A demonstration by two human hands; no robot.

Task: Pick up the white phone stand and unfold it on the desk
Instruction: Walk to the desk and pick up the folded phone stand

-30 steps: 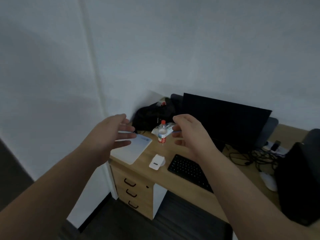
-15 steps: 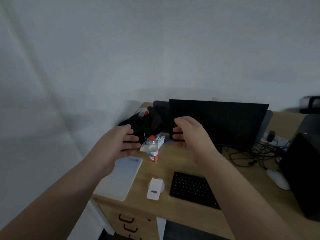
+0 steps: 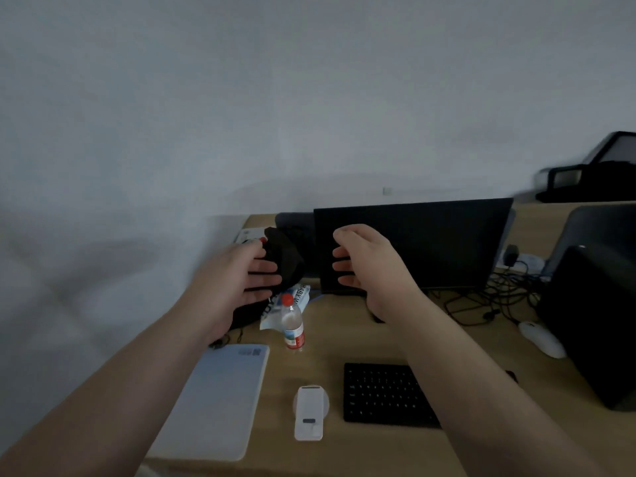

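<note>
The white phone stand (image 3: 309, 412) lies folded flat on the wooden desk (image 3: 330, 332), between a pale flat pad and a black keyboard, near the front edge. Both my hands hover in the air well above and behind it, palms facing each other. My left hand (image 3: 237, 280) has its fingers spread and holds nothing. My right hand (image 3: 364, 266) is likewise open and empty, in front of the dark monitor.
A pale flat pad (image 3: 220, 397) lies left of the stand, a black keyboard (image 3: 385, 394) right of it. A red-capped bottle (image 3: 292, 323) stands behind, with a black bag (image 3: 285, 259), a monitor (image 3: 430, 242), cables, a white mouse (image 3: 542, 339) and a black box (image 3: 595, 321).
The view has swung toward the desk and come closer, so the stand now sits lower and larger in frame. Both hands stay raised and empty, roughly the same distance apart.
</note>
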